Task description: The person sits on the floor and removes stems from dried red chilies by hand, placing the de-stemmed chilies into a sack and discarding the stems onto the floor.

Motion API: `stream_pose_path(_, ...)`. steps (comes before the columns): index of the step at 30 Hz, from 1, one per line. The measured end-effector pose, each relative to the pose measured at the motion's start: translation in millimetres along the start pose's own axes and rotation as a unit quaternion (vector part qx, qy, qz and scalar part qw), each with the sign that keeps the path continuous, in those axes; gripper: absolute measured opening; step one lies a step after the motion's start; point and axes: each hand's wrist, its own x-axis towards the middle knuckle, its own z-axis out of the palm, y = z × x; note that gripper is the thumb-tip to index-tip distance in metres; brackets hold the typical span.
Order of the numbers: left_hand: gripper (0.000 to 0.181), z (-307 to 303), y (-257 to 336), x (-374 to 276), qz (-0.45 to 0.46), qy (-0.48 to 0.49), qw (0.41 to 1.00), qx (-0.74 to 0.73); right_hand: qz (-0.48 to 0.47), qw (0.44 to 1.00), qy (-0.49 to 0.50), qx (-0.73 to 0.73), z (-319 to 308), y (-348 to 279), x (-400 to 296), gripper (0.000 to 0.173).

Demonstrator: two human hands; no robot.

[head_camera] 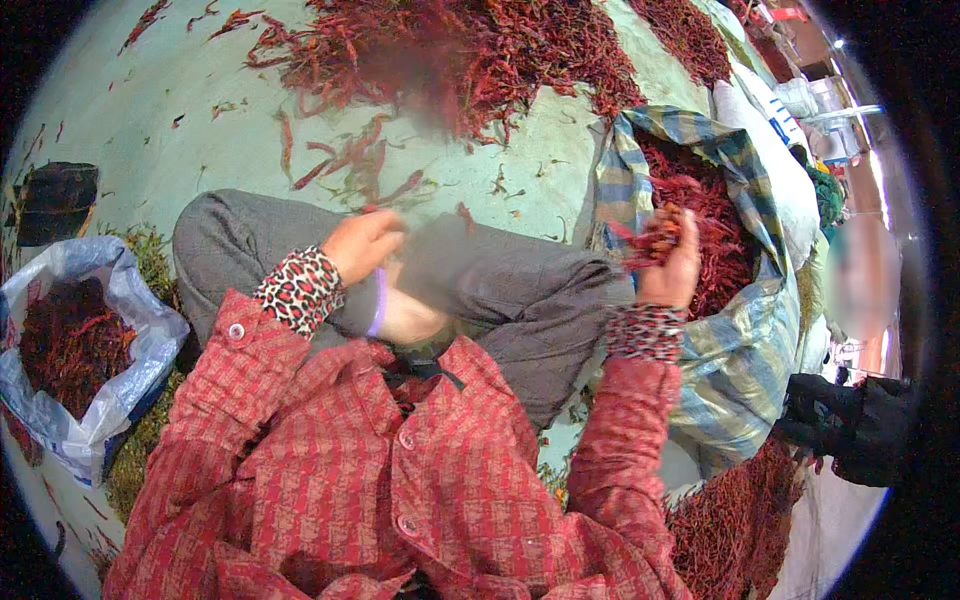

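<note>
A bunch of dried red chillies is in my right hand, its fingers closed around them. This hand is over the mouth of a blue-and-beige checked woven sack, which holds a mass of red chillies. Over my crossed legs, my left hand has its fingers bent inward. Its fingertips are blurred, and whether anything is between them cannot be made out. Just beyond it, several loose chillies lie on the pale green ground sheet.
A large heap of red chillies spreads ahead, and another pile lies behind the checked sack. To my left stand a blue-and-white sack of darker chillies and a black object. Green stems lie beside that sack. A blurred person is at far right.
</note>
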Motion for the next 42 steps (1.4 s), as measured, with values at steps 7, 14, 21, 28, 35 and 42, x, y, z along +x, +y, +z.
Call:
stream_pose_path(7,0.021,5,0,1,-0.049,-0.018,0.998,-0.041,0.06,0.915,0.307,-0.254,-158,-116,94,0.062)
stream_pose_path(14,0.021,2,-6,-1,-0.035,-0.023,0.999,0.0,-0.042,0.992,0.014,0.122,-234,-12,40,0.017)
stream_pose_path(21,0.023,0,-17,-5,0.044,0.028,0.998,-0.03,0.027,0.986,0.077,-0.147,-179,66,-99,0.01)
stream_pose_path(28,0.015,6,6,-22,0.043,0.055,0.986,-0.154,0.165,0.957,0.212,-0.11,-195,96,-200,0.025)
stream_pose_path(35,0.017,-31,34,-37,0.064,0.077,0.982,-0.159,0.147,0.964,0.219,-0.037,-215,103,-226,0.025)
stream_pose_path(42,0.029,-50,72,-60,0.163,0.068,0.984,-0.018,0.07,0.981,0.17,-0.063,-177,54,-187,0.022)
